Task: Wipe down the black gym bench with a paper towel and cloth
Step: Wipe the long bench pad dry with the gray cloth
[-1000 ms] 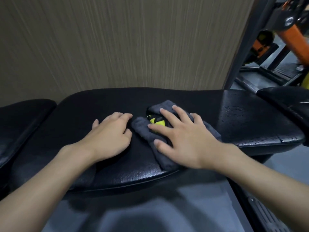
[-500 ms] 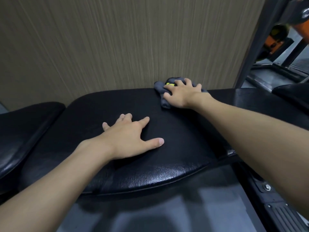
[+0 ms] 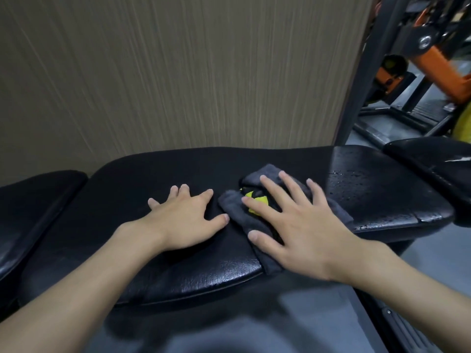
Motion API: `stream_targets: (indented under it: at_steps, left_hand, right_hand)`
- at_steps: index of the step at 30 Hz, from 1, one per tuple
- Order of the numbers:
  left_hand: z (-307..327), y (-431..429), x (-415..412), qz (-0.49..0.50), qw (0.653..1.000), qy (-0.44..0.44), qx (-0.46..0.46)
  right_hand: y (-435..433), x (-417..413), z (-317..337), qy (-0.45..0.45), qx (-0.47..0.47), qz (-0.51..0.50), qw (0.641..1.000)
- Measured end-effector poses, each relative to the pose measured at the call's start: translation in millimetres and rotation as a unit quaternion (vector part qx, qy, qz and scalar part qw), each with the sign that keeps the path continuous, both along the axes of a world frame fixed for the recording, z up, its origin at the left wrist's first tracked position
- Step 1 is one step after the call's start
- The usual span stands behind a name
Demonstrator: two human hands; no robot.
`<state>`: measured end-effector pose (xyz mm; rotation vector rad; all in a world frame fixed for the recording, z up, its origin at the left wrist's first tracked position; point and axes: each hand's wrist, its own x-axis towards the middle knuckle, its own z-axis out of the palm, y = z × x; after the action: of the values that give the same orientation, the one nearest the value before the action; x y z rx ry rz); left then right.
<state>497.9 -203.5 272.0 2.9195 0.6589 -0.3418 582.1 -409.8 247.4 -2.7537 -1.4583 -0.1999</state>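
The black gym bench (image 3: 158, 179) stretches across the view in front of a tan wall. A folded dark grey cloth (image 3: 233, 203) with a yellow patch lies on the pad near its front edge. My right hand (image 3: 295, 222) presses flat on the cloth with straight, spread fingers. My left hand (image 3: 186, 217) rests flat on the bare pad just left of the cloth, its thumb near the cloth's edge. Droplets glisten on the pad section (image 3: 377, 189) to the right of the cloth. No paper towel is in view.
A second black pad (image 3: 33, 197) sits at the left and another (image 3: 433, 159) at the far right. A dark upright post (image 3: 362, 72) rises behind the bench. Orange and black gym machines (image 3: 433, 64) stand beyond it. Grey floor (image 3: 229, 327) lies below the bench.
My right hand has pulled the cloth from the pad's far edge by the wall back to the near front edge. My left hand stayed flat on the pad.
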Motion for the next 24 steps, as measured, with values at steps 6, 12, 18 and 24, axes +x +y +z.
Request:
stream_targets:
  at_steps: [6,12,18,24]
  left_hand:
    - [-3,-13,13,-0.042,0.998,-0.035,0.011]
    - [-8,-21,21,-0.031,0.999,0.025,0.017]
    - [-7,-23,25,-0.022,0.999,0.046,0.018]
    - [-9,-22,24,-0.023,0.999,0.036,0.016]
  right_hand:
    - [27,38,0,0.017,-0.001,-0.033,0.999]
    - [75,124,2,0.061,-0.016,-0.106,0.992]
    - [97,159,9,0.091,-0.032,-0.156,0.983]
    - [53,109,1,0.065,-0.006,-0.105,0.992]
